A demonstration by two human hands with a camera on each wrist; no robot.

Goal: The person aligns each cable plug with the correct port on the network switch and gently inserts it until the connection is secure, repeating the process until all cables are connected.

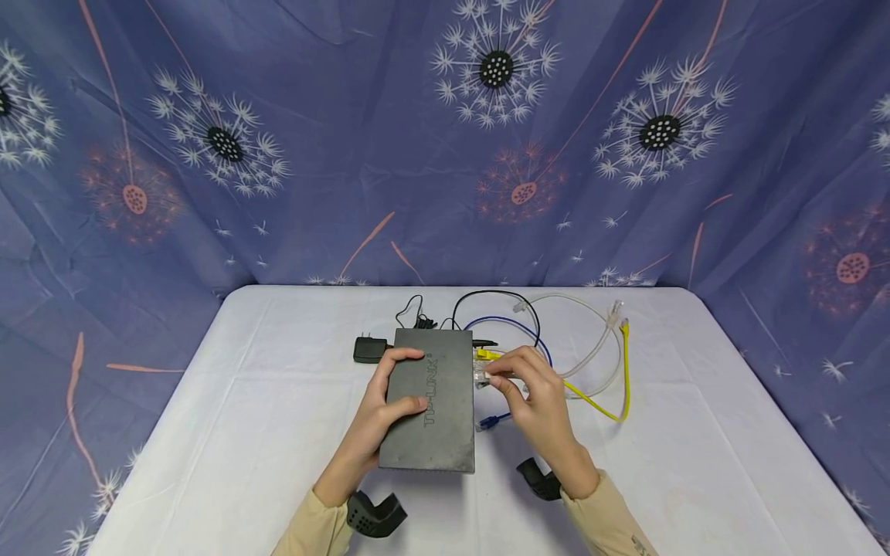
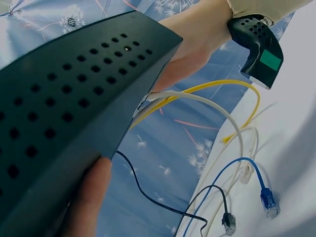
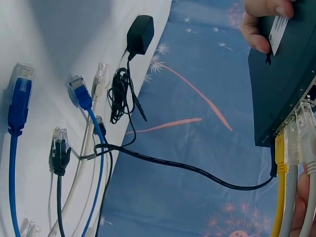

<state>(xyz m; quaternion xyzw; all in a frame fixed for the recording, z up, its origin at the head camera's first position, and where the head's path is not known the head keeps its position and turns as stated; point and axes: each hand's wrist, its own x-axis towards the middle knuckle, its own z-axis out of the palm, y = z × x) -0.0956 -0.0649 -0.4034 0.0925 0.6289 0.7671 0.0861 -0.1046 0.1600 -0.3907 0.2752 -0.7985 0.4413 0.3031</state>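
Observation:
A dark TP-LINK network switch (image 1: 431, 440) is held up over the white table by my left hand (image 1: 375, 417), thumb and forefinger spread on its lettered face. At its right side, my right hand (image 1: 542, 398) pinches the clear plug of a white network cable (image 3: 307, 131) right at the row of ports. A yellow network plug (image 3: 280, 150) and a grey network plug (image 3: 292, 148) sit in neighbouring ports. Beside them, a thin black cord (image 3: 222, 181) runs into the same side of the switch. My right fingers are partly hidden behind the cables in the right wrist view.
A black power adapter (image 1: 369, 350) lies behind the switch on the left. On the white table (image 1: 264, 432) are blue cable plugs (image 3: 20, 98), a black network plug (image 3: 60, 153) and loops of white cable (image 1: 591, 305). A flowered blue curtain (image 1: 334, 154) hangs behind.

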